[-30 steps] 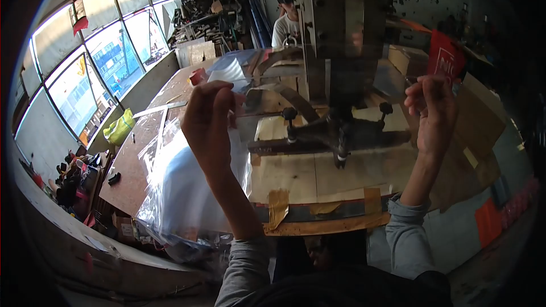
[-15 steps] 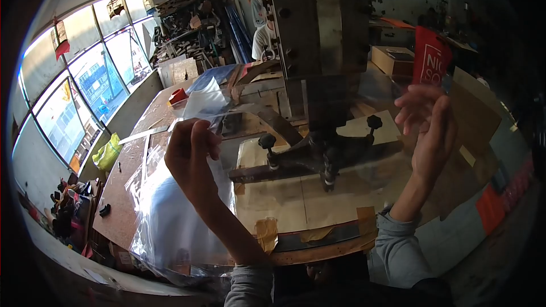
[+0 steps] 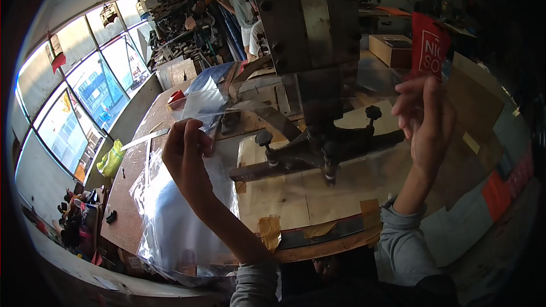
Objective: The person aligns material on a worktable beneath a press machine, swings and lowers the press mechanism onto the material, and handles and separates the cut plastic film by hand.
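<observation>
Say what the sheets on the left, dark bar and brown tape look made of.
Sheets: probably plastic, glossy, given the bright glare. Dark bar: likely metal, fairly dull, judging by its straight edges. Brown tape: paper or plastic, can't tell which; thin, looks creased.

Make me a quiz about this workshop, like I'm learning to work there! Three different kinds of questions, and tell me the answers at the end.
1. True or false: both of the worker's hands are touching each other.
2. Which hand is nearer the red packet with white letters? A) left B) right
3. Fill in the colour: the bag near the windows is ____.

Key:
1. False: the left hand and right hand are apart.
2. B
3. yellow-green
</observation>
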The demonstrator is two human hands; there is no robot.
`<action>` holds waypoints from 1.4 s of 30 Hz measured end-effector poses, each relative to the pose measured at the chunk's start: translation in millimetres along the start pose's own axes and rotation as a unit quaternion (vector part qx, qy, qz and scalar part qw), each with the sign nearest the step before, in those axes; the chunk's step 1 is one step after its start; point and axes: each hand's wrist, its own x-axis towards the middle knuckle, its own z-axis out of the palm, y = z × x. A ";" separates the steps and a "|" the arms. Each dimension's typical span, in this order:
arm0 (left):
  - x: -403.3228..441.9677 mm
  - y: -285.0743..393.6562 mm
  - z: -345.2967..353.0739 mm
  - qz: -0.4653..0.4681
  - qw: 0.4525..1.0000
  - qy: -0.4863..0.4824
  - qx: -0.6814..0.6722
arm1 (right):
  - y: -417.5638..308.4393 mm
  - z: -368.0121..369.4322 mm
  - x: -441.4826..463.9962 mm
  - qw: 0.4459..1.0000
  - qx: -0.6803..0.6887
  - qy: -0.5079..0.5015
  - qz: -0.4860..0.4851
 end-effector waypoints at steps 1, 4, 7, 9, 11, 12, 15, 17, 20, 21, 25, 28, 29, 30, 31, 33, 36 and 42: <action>0.0 0.3 -0.6 0.002 1.000 -0.004 -0.001 | 0.8 -0.8 -0.3 1.000 0.001 0.005 -0.003; -1.3 2.8 -1.1 -0.003 1.000 0.000 0.010 | 2.8 -0.6 0.2 1.000 0.003 0.020 -0.018; -3.4 5.6 0.3 0.006 1.000 -0.004 0.002 | 2.2 -0.6 1.2 0.999 0.000 0.035 -0.037; -4.9 7.4 1.1 0.010 1.000 -0.007 0.002 | 2.5 -2.2 1.4 0.998 -0.003 0.041 -0.041; -7.1 10.3 3.0 0.012 1.000 -0.006 0.002 | 2.3 -2.3 2.1 0.997 -0.013 0.070 -0.024; -8.7 12.1 4.9 0.012 1.000 -0.005 0.001 | 2.6 -2.6 2.1 0.996 -0.018 0.084 -0.016; -9.0 13.8 4.0 0.014 1.000 -0.010 -0.024 | 5.4 -9.0 4.8 0.995 -0.038 0.090 -0.020; -10.8 15.3 3.0 0.010 0.999 -0.015 -0.040 | 4.7 -9.9 6.0 0.993 -0.040 0.105 -0.020; -14.1 19.7 8.6 -0.003 0.998 -0.018 -0.056 | 5.8 -18.1 7.7 0.992 -0.046 0.113 -0.025; -15.1 20.8 9.9 -0.002 0.998 -0.024 -0.057 | 6.0 -21.0 8.1 0.992 -0.051 0.114 -0.023; -17.0 21.8 9.9 0.015 0.996 -0.055 -0.061 | 11.7 -32.8 11.0 0.990 -0.064 0.126 -0.021; -21.4 26.9 16.5 0.017 0.998 -0.047 -0.027 | 17.4 -41.3 13.5 0.988 -0.063 0.138 -0.021; -22.4 28.3 18.0 0.017 0.998 -0.045 -0.028 | 19.8 -44.5 14.8 0.989 -0.058 0.138 -0.020; -23.1 29.2 19.6 0.017 0.998 -0.044 -0.029 | 22.2 -48.1 16.1 0.989 -0.054 0.138 -0.017; -23.4 29.5 19.6 0.016 0.998 -0.045 -0.031 | 24.2 -51.0 16.7 0.989 -0.051 0.139 -0.014; -23.3 26.5 15.8 0.033 0.997 -0.070 -0.028 | 25.2 -51.3 17.2 0.989 -0.054 0.136 -0.014; -22.3 25.4 10.6 0.051 0.992 -0.110 -0.044 | 23.8 -49.7 18.2 0.988 -0.061 0.139 -0.015; -22.9 31.6 13.4 0.049 0.990 -0.117 -0.063 | 27.4 -54.2 19.6 0.988 -0.059 0.143 -0.018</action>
